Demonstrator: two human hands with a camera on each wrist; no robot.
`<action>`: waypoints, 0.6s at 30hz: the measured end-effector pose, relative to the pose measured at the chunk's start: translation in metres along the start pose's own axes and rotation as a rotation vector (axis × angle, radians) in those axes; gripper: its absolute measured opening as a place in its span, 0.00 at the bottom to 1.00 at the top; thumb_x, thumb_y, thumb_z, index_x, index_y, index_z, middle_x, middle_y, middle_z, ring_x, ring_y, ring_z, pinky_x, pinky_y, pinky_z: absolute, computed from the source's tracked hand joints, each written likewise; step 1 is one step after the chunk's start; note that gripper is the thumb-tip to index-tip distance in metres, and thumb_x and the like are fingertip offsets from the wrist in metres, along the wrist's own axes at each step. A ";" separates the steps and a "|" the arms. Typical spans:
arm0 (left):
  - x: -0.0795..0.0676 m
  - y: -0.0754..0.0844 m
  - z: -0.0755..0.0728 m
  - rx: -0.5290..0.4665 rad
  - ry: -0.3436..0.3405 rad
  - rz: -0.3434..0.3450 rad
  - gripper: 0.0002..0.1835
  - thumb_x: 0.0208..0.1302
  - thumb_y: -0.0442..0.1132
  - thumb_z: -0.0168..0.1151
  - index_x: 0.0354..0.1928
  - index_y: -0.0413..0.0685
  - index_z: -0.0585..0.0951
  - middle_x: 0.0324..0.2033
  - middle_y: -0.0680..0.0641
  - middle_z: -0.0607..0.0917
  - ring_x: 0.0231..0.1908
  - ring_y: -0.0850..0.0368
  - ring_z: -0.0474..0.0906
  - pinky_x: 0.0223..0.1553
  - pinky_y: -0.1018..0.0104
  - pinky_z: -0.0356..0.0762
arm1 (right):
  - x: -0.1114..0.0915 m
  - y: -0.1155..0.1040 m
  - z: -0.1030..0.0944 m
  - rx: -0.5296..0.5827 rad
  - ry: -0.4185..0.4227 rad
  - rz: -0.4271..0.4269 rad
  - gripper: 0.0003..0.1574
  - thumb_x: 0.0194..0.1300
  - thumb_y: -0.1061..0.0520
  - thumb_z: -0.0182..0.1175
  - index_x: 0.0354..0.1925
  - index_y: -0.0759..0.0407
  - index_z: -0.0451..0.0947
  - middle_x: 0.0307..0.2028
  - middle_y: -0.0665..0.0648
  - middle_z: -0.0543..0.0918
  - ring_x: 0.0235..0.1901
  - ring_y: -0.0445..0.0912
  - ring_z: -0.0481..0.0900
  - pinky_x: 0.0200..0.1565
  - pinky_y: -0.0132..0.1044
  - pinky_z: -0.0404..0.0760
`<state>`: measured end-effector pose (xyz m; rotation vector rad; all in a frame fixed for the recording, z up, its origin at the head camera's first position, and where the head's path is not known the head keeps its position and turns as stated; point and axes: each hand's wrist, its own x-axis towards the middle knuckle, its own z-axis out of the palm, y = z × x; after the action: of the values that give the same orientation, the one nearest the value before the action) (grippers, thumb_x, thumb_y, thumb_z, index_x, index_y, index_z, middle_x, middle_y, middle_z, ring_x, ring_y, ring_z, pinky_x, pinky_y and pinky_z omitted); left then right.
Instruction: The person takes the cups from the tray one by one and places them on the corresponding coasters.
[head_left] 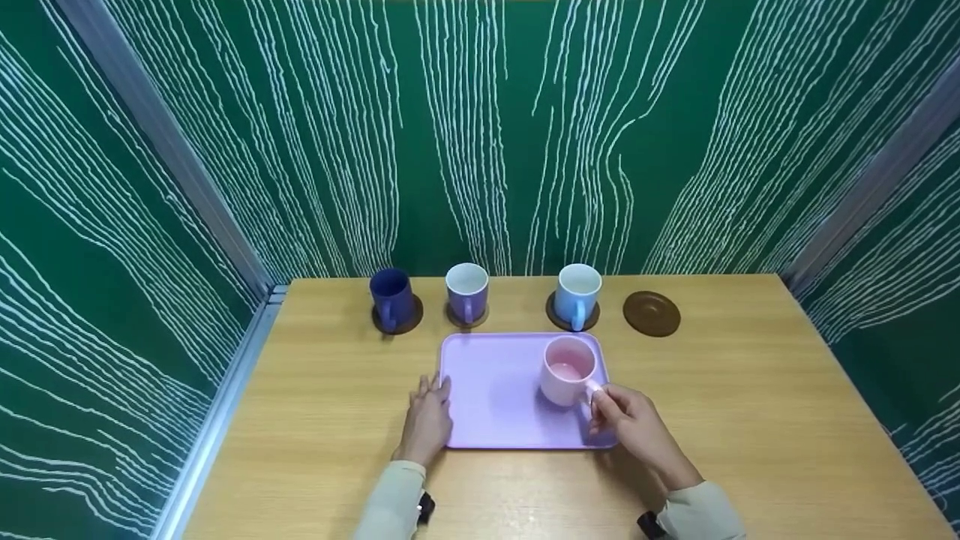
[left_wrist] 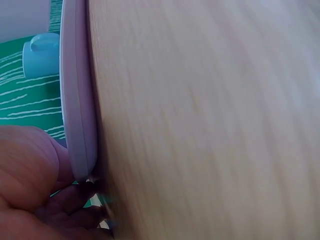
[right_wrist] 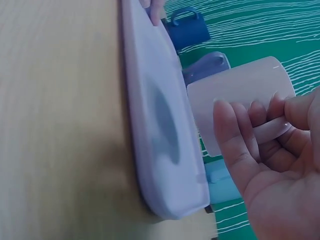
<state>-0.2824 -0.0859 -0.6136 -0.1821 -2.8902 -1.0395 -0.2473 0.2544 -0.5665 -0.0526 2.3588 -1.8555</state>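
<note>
My right hand (head_left: 634, 424) grips the handle of a pink mug (head_left: 564, 382). The mug is upright over the right part of a lilac rectangular tray (head_left: 495, 397). In the right wrist view a gap shows between the mug (right_wrist: 245, 95) and the tray (right_wrist: 160, 125), which bears a dark shadow. At the tray's left edge lies my left hand (head_left: 427, 424), fingers extended and touching the rim. The left wrist view shows its thumb and fingers (left_wrist: 70, 207) close against the tray's edge (left_wrist: 77, 100); their tips are partly hidden.
Behind the tray, a dark blue mug (head_left: 391, 296), a purple mug (head_left: 466, 300) with a white inside and a light blue mug (head_left: 577, 292) stand on round coasters. A bare brown coaster (head_left: 651, 313) lies at the right. Green white-lined panels (head_left: 517, 150) enclose the wooden table (head_left: 322, 420).
</note>
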 end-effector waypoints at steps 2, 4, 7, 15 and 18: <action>0.000 0.000 0.000 -0.001 0.002 0.002 0.23 0.73 0.27 0.55 0.68 0.30 0.74 0.71 0.30 0.71 0.75 0.26 0.57 0.74 0.30 0.51 | 0.002 -0.003 -0.003 -0.002 0.010 -0.014 0.18 0.80 0.56 0.53 0.38 0.72 0.75 0.31 0.63 0.80 0.32 0.52 0.84 0.39 0.43 0.88; 0.000 0.000 0.000 -0.006 0.003 0.003 0.23 0.73 0.27 0.55 0.68 0.30 0.74 0.71 0.30 0.71 0.75 0.26 0.57 0.74 0.29 0.51 | 0.004 -0.007 -0.006 -0.008 0.026 -0.028 0.18 0.81 0.58 0.52 0.39 0.74 0.75 0.31 0.63 0.81 0.31 0.51 0.84 0.40 0.44 0.89; 0.001 0.000 0.001 -0.012 0.003 -0.002 0.23 0.72 0.26 0.56 0.68 0.30 0.75 0.71 0.30 0.71 0.75 0.27 0.56 0.74 0.29 0.51 | 0.007 -0.013 -0.010 -0.006 0.061 -0.041 0.17 0.81 0.60 0.51 0.39 0.76 0.76 0.31 0.63 0.81 0.31 0.50 0.83 0.38 0.44 0.89; 0.002 0.000 0.001 -0.012 -0.001 -0.027 0.24 0.72 0.26 0.56 0.69 0.32 0.75 0.71 0.32 0.71 0.76 0.29 0.56 0.75 0.31 0.50 | 0.015 -0.030 -0.018 0.071 0.194 -0.078 0.15 0.80 0.63 0.52 0.38 0.76 0.76 0.32 0.68 0.81 0.29 0.48 0.84 0.36 0.41 0.89; 0.002 0.000 0.000 -0.010 -0.002 -0.023 0.24 0.72 0.26 0.56 0.69 0.32 0.75 0.71 0.32 0.71 0.76 0.29 0.56 0.74 0.30 0.50 | 0.017 -0.034 -0.023 0.082 0.246 -0.113 0.17 0.80 0.62 0.52 0.39 0.77 0.76 0.32 0.63 0.82 0.28 0.47 0.85 0.35 0.38 0.89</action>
<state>-0.2841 -0.0857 -0.6139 -0.1515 -2.8963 -1.0582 -0.2690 0.2667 -0.5292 0.0554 2.4803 -2.1207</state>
